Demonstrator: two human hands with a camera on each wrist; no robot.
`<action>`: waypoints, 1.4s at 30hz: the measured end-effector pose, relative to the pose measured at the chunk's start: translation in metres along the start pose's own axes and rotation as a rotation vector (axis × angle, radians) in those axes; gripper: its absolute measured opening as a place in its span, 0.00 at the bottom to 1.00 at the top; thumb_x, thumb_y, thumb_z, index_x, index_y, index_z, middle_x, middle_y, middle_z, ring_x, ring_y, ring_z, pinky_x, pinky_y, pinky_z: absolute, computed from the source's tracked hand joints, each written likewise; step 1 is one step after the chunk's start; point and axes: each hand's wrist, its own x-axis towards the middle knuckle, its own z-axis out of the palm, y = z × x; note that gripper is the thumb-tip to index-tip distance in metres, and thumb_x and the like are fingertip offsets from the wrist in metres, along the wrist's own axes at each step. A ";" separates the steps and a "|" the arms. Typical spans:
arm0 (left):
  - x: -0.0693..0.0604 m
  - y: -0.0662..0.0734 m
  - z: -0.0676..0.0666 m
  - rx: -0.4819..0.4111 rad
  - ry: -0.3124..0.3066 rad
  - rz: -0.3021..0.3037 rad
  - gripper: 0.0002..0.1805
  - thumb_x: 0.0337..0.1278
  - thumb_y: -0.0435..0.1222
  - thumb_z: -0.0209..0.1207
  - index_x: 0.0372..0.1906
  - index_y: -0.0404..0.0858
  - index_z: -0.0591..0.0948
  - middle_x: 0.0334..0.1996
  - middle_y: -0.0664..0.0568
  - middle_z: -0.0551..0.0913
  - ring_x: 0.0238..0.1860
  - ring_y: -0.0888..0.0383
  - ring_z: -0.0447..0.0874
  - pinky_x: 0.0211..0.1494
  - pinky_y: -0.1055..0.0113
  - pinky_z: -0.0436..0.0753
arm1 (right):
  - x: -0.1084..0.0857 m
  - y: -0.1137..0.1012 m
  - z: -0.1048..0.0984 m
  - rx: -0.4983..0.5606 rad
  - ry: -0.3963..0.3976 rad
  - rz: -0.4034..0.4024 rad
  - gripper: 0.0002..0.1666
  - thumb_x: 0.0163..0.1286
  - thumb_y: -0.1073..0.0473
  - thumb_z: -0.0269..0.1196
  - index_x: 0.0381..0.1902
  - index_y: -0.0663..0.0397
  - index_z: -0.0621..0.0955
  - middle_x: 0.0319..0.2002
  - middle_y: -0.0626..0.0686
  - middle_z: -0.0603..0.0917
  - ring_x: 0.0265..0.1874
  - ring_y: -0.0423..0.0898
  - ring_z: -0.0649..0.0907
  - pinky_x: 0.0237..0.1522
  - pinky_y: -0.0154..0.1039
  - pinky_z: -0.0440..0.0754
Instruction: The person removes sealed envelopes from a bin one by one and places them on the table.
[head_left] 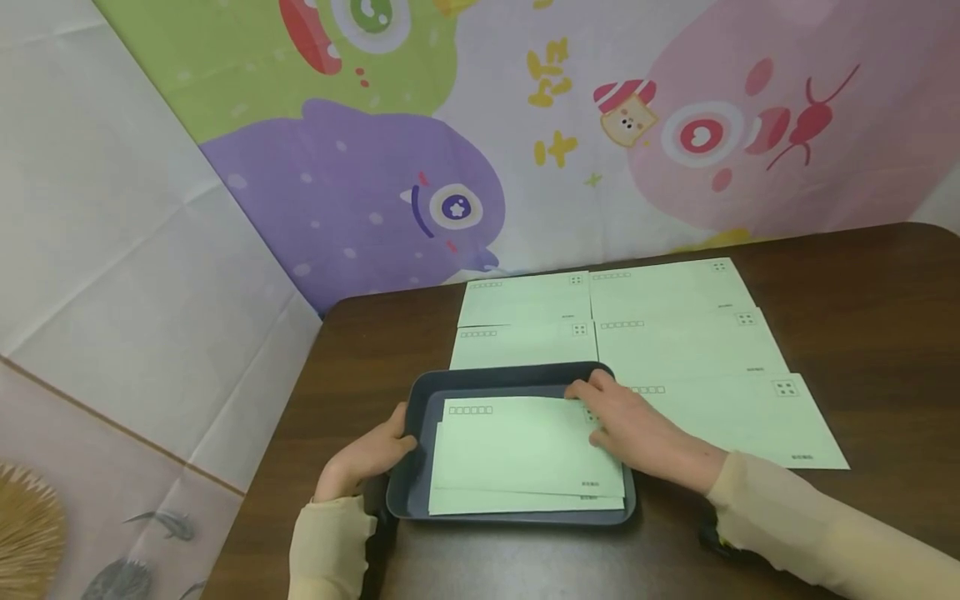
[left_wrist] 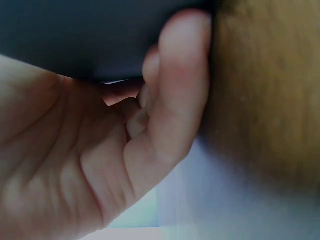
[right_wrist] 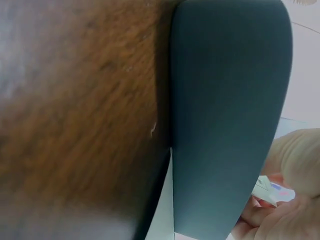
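A dark blue-grey tray holds a small stack of pale green envelopes, the top one slightly askew. At the tray's left side my left hand grips its wall, thumb over the rim; in the left wrist view the curled fingers press the tray's dark outer side. My right hand reaches over the tray's right rim and pinches the top envelope near its upper right corner. The right wrist view has that hand beyond the tray's outer wall.
Several pale green envelopes lie in rows on the brown wooden table, behind and right of the tray, which overlaps some of them. A cartoon-printed cloth hangs behind the table. Pale panels stand at the left.
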 end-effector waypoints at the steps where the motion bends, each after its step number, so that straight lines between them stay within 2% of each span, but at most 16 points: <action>1: 0.000 0.000 0.000 -0.002 -0.001 0.001 0.36 0.61 0.32 0.41 0.70 0.30 0.40 0.71 0.38 0.43 0.70 0.43 0.41 0.67 0.44 0.46 | 0.000 0.000 0.000 0.007 0.010 0.002 0.28 0.50 0.74 0.63 0.51 0.57 0.73 0.34 0.50 0.69 0.22 0.41 0.66 0.24 0.30 0.68; 4: 0.000 0.000 0.000 0.004 -0.002 0.009 0.35 0.61 0.32 0.41 0.70 0.30 0.41 0.70 0.38 0.44 0.70 0.43 0.43 0.67 0.44 0.48 | -0.001 0.000 0.000 0.045 0.039 0.045 0.27 0.53 0.71 0.63 0.52 0.54 0.72 0.40 0.50 0.75 0.30 0.41 0.73 0.32 0.33 0.73; 6: 0.000 0.000 0.000 0.005 0.000 0.005 0.35 0.61 0.32 0.41 0.70 0.30 0.42 0.70 0.38 0.45 0.70 0.44 0.44 0.67 0.45 0.48 | -0.001 0.001 0.000 0.088 0.058 0.102 0.27 0.54 0.68 0.64 0.53 0.53 0.71 0.45 0.51 0.78 0.35 0.43 0.75 0.36 0.37 0.74; 9: 0.001 0.000 0.000 0.001 0.005 0.008 0.34 0.60 0.32 0.42 0.69 0.30 0.44 0.70 0.38 0.47 0.69 0.45 0.46 0.67 0.45 0.50 | -0.002 0.002 -0.001 0.159 0.084 0.173 0.26 0.55 0.65 0.64 0.52 0.53 0.71 0.48 0.53 0.80 0.36 0.42 0.77 0.36 0.38 0.75; 12: 0.001 -0.001 0.000 0.001 0.014 0.013 0.33 0.60 0.31 0.42 0.68 0.29 0.47 0.69 0.37 0.50 0.67 0.44 0.50 0.66 0.45 0.53 | -0.003 0.003 -0.003 0.184 0.097 0.209 0.22 0.55 0.63 0.65 0.49 0.55 0.74 0.41 0.53 0.83 0.23 0.40 0.73 0.26 0.34 0.71; 16: 0.002 -0.002 0.001 0.017 0.027 0.024 0.31 0.59 0.31 0.42 0.67 0.29 0.49 0.68 0.37 0.52 0.65 0.44 0.54 0.64 0.45 0.56 | -0.005 0.004 -0.005 0.197 0.097 0.212 0.17 0.54 0.61 0.66 0.42 0.57 0.78 0.30 0.49 0.84 0.13 0.37 0.67 0.18 0.31 0.66; 19: 0.003 -0.003 0.001 0.032 0.029 0.033 0.31 0.59 0.30 0.42 0.67 0.29 0.49 0.67 0.36 0.52 0.65 0.44 0.54 0.64 0.45 0.56 | -0.006 0.005 -0.006 0.234 0.098 0.210 0.14 0.52 0.60 0.67 0.38 0.56 0.79 0.26 0.46 0.84 0.16 0.36 0.72 0.19 0.30 0.69; 22: 0.004 -0.004 0.001 0.036 0.029 0.040 0.32 0.59 0.31 0.42 0.68 0.30 0.49 0.68 0.37 0.52 0.66 0.43 0.53 0.64 0.44 0.55 | -0.008 0.005 -0.007 0.284 0.088 0.221 0.10 0.52 0.59 0.67 0.34 0.53 0.81 0.26 0.45 0.84 0.22 0.36 0.78 0.24 0.30 0.73; 25: 0.005 -0.005 0.001 0.034 0.036 0.045 0.31 0.61 0.33 0.44 0.68 0.31 0.50 0.68 0.37 0.53 0.66 0.43 0.53 0.64 0.44 0.55 | -0.010 0.005 -0.008 0.323 0.075 0.235 0.07 0.53 0.57 0.67 0.30 0.51 0.82 0.27 0.45 0.85 0.25 0.35 0.78 0.25 0.31 0.73; 27: 0.005 -0.006 0.001 0.031 0.043 0.048 0.30 0.62 0.35 0.46 0.67 0.32 0.52 0.67 0.38 0.54 0.66 0.43 0.55 0.64 0.44 0.57 | -0.011 0.004 -0.008 0.329 0.072 0.239 0.06 0.53 0.56 0.67 0.25 0.51 0.81 0.24 0.44 0.84 0.21 0.34 0.74 0.22 0.29 0.69; 29: 0.005 -0.006 0.001 0.022 0.046 0.051 0.30 0.62 0.37 0.47 0.66 0.33 0.53 0.66 0.38 0.56 0.65 0.43 0.56 0.63 0.44 0.57 | -0.013 0.003 -0.008 0.325 0.069 0.238 0.10 0.54 0.54 0.67 0.19 0.50 0.78 0.20 0.42 0.80 0.18 0.34 0.68 0.19 0.29 0.63; 31: 0.005 -0.006 0.002 0.011 0.048 0.054 0.30 0.62 0.38 0.48 0.66 0.33 0.54 0.66 0.39 0.56 0.65 0.43 0.56 0.63 0.44 0.58 | -0.016 0.001 -0.008 0.318 0.070 0.229 0.13 0.54 0.53 0.66 0.17 0.50 0.75 0.19 0.41 0.79 0.17 0.35 0.65 0.18 0.30 0.60; 32: 0.005 -0.006 0.002 0.008 0.046 0.054 0.30 0.62 0.38 0.48 0.66 0.33 0.53 0.66 0.38 0.56 0.65 0.43 0.56 0.63 0.44 0.57 | -0.017 0.001 -0.008 0.313 0.072 0.224 0.13 0.55 0.54 0.66 0.16 0.49 0.75 0.19 0.41 0.80 0.17 0.36 0.65 0.18 0.30 0.59; 36: 0.005 -0.004 0.002 0.009 0.037 0.045 0.31 0.62 0.35 0.46 0.67 0.32 0.51 0.67 0.38 0.54 0.66 0.43 0.54 0.64 0.43 0.55 | -0.022 -0.001 -0.008 0.311 0.062 0.205 0.03 0.57 0.57 0.65 0.28 0.49 0.80 0.31 0.45 0.86 0.28 0.36 0.79 0.25 0.30 0.69; 39: 0.004 -0.003 0.002 0.015 0.039 0.035 0.30 0.60 0.33 0.45 0.67 0.32 0.52 0.67 0.38 0.54 0.64 0.44 0.56 0.64 0.44 0.57 | -0.026 -0.003 -0.008 0.313 0.036 0.180 0.08 0.58 0.61 0.63 0.38 0.52 0.79 0.39 0.51 0.85 0.37 0.41 0.83 0.29 0.32 0.73; 42: 0.004 -0.003 0.002 0.016 0.044 0.037 0.30 0.60 0.32 0.45 0.66 0.32 0.52 0.67 0.38 0.55 0.64 0.44 0.57 0.63 0.44 0.57 | -0.028 -0.005 -0.008 0.304 0.008 0.156 0.09 0.59 0.65 0.61 0.39 0.56 0.76 0.44 0.58 0.83 0.32 0.41 0.81 0.26 0.32 0.72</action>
